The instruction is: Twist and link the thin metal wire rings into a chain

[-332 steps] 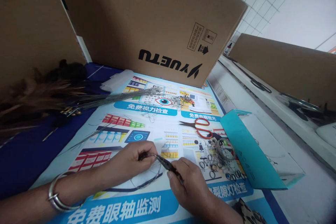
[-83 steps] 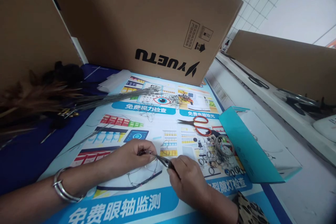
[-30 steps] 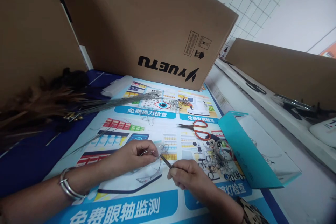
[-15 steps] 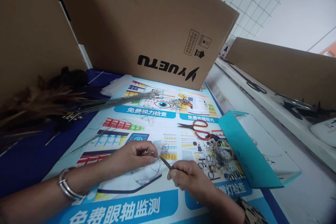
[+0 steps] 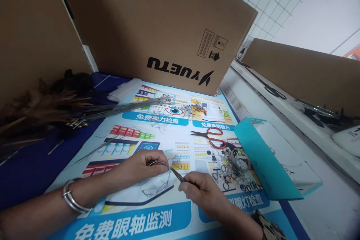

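My left hand is closed in a pinch on a thin bent wire, which loops out past the fingertips. In my right hand, closed, is a dark tapered metal tool that looks like needle-nose pliers; its handles are hidden in the palm. The pliers' tip meets or nearly meets the wire at my left fingertips. Fine wire strands with small beads hang below that hand, over the printed sheet.
Red-handled scissors lie beyond my right hand. A pile of wire rings and coils sits beside an open teal box. Long wires and brown feathers lie at the left. A large carton stands behind.
The pliers' tip has shifted slightly left at my left fingertips. My left hand has barely moved and keeps its pinch on the wire.
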### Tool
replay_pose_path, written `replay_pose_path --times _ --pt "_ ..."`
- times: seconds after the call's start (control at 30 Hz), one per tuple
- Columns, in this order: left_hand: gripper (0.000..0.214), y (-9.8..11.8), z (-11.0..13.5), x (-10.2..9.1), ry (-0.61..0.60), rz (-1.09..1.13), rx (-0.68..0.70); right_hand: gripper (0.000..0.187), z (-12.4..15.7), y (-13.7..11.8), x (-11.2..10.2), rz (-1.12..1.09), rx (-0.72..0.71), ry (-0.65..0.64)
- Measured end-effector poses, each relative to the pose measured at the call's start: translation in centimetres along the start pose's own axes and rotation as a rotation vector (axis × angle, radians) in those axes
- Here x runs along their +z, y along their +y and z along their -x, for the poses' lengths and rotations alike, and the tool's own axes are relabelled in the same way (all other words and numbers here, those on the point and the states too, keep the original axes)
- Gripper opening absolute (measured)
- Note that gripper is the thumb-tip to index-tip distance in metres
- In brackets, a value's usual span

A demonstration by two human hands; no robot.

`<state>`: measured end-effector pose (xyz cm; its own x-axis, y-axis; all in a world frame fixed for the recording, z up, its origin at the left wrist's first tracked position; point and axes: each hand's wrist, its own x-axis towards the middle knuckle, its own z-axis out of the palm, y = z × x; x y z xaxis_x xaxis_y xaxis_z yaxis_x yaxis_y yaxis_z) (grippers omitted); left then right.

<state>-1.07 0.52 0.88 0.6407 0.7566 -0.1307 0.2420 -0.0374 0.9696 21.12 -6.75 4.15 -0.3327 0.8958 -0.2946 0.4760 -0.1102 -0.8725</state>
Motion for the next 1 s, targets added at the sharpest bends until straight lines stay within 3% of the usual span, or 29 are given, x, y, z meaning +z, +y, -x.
replay_pose_path --times 0.67,0.87,1.0 --pt "0.019 0.2 0.0 -0.1 -0.025 -0.014 -0.004 0.027 -0.1 -0.1 0.0 -0.006 0.007 -0.011" --pt "0.02 -0.2 0.0 0.1 -0.032 -0.027 0.002 0.028 -0.1 0.5 0.5 0.21 -0.087 0.08" --pt "0.02 -0.8 0.0 0.2 -0.028 -0.039 0.006 0.017 -0.1 0.6 0.8 0.356 -0.146 0.165"
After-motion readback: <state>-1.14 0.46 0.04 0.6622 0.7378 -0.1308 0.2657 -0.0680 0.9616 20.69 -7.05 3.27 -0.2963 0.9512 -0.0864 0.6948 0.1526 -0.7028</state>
